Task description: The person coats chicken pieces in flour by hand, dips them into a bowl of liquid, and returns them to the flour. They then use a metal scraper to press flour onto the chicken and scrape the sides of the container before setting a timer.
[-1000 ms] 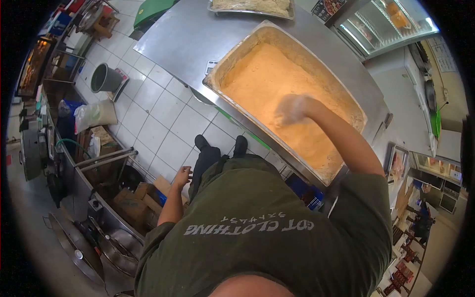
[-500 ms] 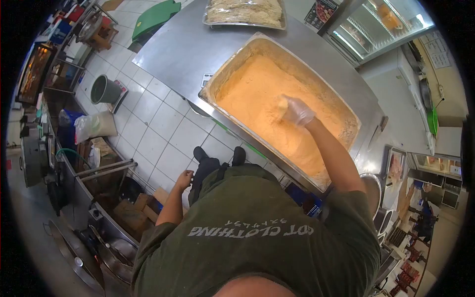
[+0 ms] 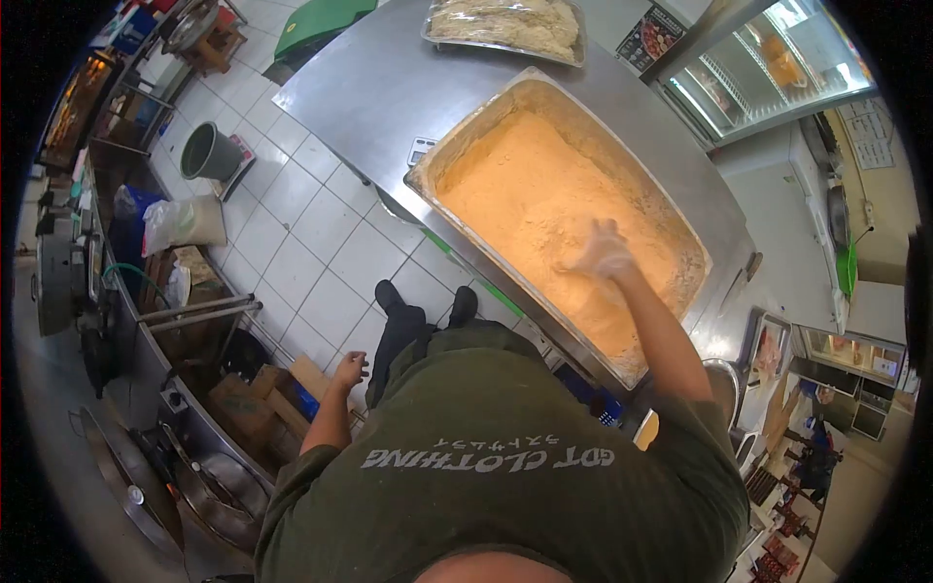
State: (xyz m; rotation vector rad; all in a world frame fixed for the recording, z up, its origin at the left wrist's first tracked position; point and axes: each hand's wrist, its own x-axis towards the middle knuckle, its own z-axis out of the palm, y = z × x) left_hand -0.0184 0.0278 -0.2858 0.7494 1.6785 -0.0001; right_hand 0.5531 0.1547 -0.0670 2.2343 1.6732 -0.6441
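Inside a large, deep metal pan lies a bed of orange-tinted flour or breading powder. My right hand, in a clear plastic glove, is over the right half of this powder with its fingers spread. I see nothing held in it; slight blur hides whether the fingertips touch the powder. My left hand hangs bare at my side, away from the pan, its fingers loosely bent and slightly apart, holding nothing.
The pan rests on a steel table. Behind it sits a wrapped tray of pale, crumbly food. A glass-door fridge stands at the back right. On the tiled floor are a grey bucket and a filled plastic bag.
My right hand has opened from a closed grip on a clump of powder and moved slightly toward me and right. My left hand stays low at my side.
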